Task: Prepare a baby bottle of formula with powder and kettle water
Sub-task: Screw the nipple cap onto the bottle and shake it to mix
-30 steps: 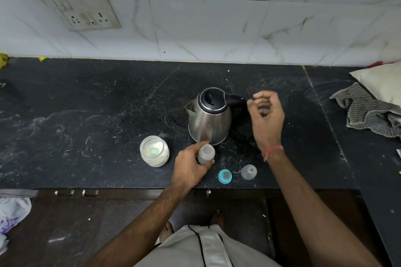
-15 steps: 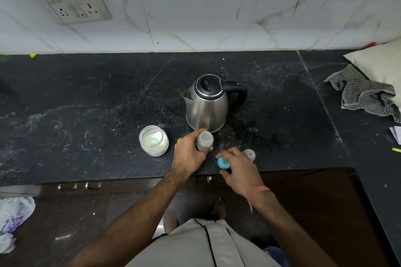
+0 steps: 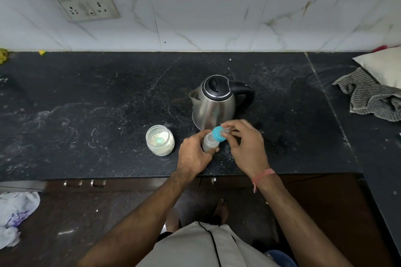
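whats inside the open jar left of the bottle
The open jar holds white powder with a pale green scoop lying on it. How deep the powder goes is hidden by the frosted wall.

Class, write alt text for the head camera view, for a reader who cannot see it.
Two hands work over a dark counter: the left hand holds a small bottle upright while the right hand brings a blue teat cap to its mouth. A steel kettle stands just behind, an open powder jar to the left, and a grey cloth at far right.
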